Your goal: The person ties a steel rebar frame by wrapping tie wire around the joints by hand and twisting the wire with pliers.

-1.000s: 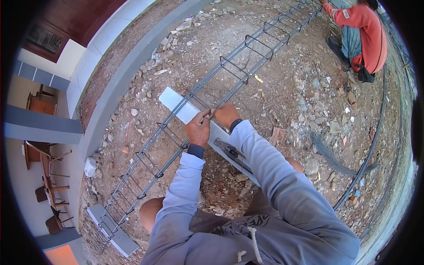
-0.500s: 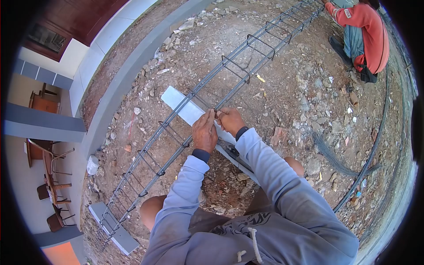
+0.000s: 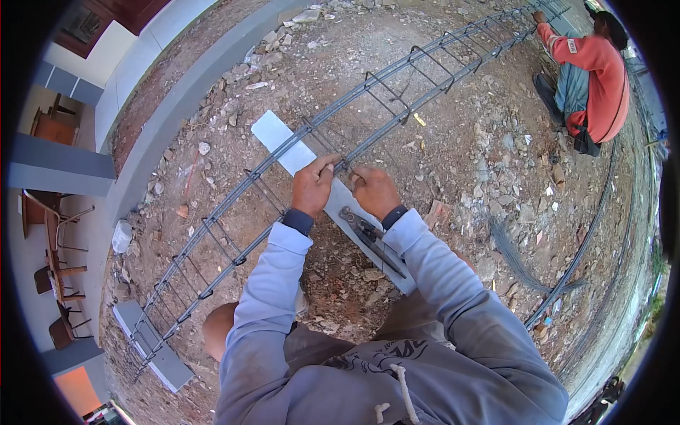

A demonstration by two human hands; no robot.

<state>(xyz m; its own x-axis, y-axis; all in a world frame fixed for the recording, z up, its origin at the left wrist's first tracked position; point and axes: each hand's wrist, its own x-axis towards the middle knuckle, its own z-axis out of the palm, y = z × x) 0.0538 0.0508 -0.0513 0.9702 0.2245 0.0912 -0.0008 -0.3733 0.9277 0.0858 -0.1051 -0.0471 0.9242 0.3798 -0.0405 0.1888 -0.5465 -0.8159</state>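
A long rebar cage [image 3: 265, 170] of dark rods and square stirrups runs diagonally across the view, over a pale board [image 3: 278, 138]. My left hand [image 3: 312, 188] is at the cage's near rod, thumb and fingers closed at a stirrup joint. Just right of it, my right hand [image 3: 375, 193] is closed in a pinch at the same joint. Whatever is between the fingertips is too small to make out. Below my hands, pincers [image 3: 367, 232] with dark handles lie on the near part of the board.
A second board [image 3: 157, 354] lies under the cage's lower left end. A co-worker in a red top [image 3: 591, 88] squats at the far end, one hand on the cage. Thin wires [image 3: 520, 262] and long dark rods [image 3: 591, 244] lie on rubble at right. A low grey kerb [image 3: 170, 120] borders the left.
My hands have drawn apart slightly, with the left lower and further left. The pincers show more fully between my forearms. The view has shifted a little.
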